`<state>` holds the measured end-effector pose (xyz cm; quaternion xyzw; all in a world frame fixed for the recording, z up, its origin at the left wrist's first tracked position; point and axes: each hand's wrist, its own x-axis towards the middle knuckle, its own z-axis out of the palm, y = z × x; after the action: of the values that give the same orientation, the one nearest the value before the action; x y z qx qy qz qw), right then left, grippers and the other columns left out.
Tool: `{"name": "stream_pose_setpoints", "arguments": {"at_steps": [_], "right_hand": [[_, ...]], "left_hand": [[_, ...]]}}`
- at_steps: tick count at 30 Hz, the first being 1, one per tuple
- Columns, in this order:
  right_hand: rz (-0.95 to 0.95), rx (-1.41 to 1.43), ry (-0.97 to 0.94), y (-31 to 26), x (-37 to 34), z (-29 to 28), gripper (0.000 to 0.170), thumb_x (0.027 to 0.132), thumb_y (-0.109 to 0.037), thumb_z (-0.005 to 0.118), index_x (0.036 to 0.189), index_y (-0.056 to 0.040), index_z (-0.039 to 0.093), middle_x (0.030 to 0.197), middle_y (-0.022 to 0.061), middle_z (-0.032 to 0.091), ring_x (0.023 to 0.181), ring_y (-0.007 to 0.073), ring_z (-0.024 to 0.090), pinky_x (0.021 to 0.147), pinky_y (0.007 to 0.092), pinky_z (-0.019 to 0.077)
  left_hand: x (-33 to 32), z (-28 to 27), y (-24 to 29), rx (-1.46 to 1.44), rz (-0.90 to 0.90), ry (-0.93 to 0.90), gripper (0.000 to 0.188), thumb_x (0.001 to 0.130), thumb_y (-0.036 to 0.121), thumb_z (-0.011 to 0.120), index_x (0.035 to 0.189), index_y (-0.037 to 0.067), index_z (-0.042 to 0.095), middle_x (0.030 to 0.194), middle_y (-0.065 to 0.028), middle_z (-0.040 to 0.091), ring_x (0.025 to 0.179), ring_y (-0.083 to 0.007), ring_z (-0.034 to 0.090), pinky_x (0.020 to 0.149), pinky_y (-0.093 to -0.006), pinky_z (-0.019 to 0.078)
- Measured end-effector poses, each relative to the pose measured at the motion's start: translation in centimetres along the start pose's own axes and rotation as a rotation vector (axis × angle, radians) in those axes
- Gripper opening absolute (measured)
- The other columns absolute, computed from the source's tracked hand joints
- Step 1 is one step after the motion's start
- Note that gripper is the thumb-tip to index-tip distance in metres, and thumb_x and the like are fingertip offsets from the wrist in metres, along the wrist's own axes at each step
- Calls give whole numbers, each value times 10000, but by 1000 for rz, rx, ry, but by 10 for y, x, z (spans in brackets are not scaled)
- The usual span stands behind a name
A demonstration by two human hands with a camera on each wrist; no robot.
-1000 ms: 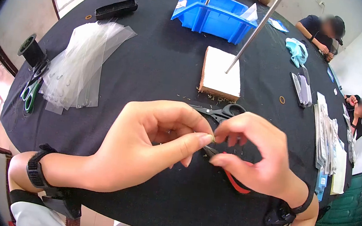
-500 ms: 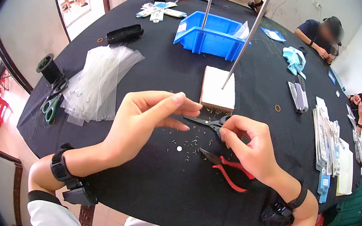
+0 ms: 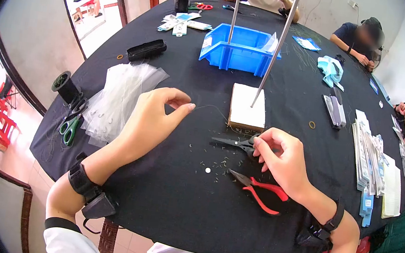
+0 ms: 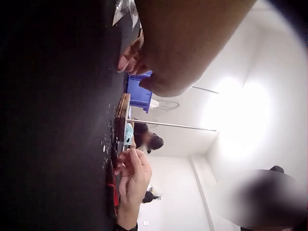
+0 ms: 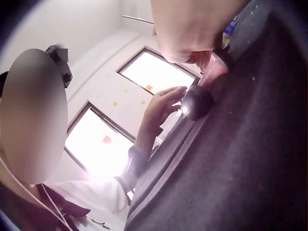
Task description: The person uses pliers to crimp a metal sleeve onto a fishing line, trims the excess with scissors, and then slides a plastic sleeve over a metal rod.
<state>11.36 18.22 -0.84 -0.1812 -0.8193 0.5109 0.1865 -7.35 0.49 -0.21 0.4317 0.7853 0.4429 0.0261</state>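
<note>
A thin pale line (image 3: 213,106) runs from my left hand (image 3: 150,122), which pinches it between thumb and forefinger, past the near side of the white-topped block (image 3: 248,107) towards my right hand (image 3: 287,159). Thumb and forefinger of the right hand are pinched together at the line's other end; the tiny thing between them is too small to make out. Under the right fingertips lie black scissors (image 3: 228,142), partly hidden. Red-handled pliers (image 3: 263,187) rest nearer the front. In the left wrist view the right hand (image 4: 134,180) shows pinched above the dark cloth.
Small clippings and a white disc (image 3: 207,170) lie between the hands. Clear plastic sleeves (image 3: 120,98), a spool (image 3: 65,87) and green-handled scissors (image 3: 68,130) are left. Two metal rods rise near the blue bin (image 3: 243,61) and block. Packets (image 3: 365,161) lie right; other people sit around the table.
My hands have moved apart from their meeting point, the left drawing away leftwards with its thumb and forefinger now closed together. The line shows between them, and the pliers are uncovered.
</note>
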Motion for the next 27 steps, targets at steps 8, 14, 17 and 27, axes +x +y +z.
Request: {"name": "stream_pose_setpoints", "arguments": {"at_steps": [8, 14, 17, 27], "right_hand": [[45, 72, -7, 4, 1, 0, 102, 866, -90, 585, 831, 4, 600, 684, 32, 607, 558, 45, 540, 449, 192, 451], [12, 52, -19, 6, 1, -1, 89, 866, -74, 579, 828, 4, 598, 677, 31, 602, 552, 43, 536, 438, 186, 435], [4, 47, -20, 7, 1, -2, 87, 865, -69, 578, 822, 3, 598, 669, 27, 601, 554, 41, 537, 433, 184, 423], [-96, -41, -62, 9, 2, 0, 53, 864, -58, 580, 883, -12, 597, 747, 15, 597, 617, 49, 534, 470, 169, 423]], "left_hand": [[5, -11, 6, 235, 136, 5, 171, 786, 162, 643, 830, 2, 603, 756, -115, 581, 719, -262, 578, 677, -354, 450], [10, -1, -18, 272, 118, -166, 118, 771, 132, 654, 798, 24, 613, 792, -83, 559, 645, -209, 514, 635, -305, 434], [10, 3, -23, 270, 172, -162, 125, 771, 142, 660, 800, 28, 618, 793, -69, 567, 641, -165, 510, 614, -293, 431], [-17, 19, 22, -581, -250, -502, 133, 843, 88, 617, 917, -13, 575, 756, -55, 620, 633, -94, 607, 498, -195, 465]]}}
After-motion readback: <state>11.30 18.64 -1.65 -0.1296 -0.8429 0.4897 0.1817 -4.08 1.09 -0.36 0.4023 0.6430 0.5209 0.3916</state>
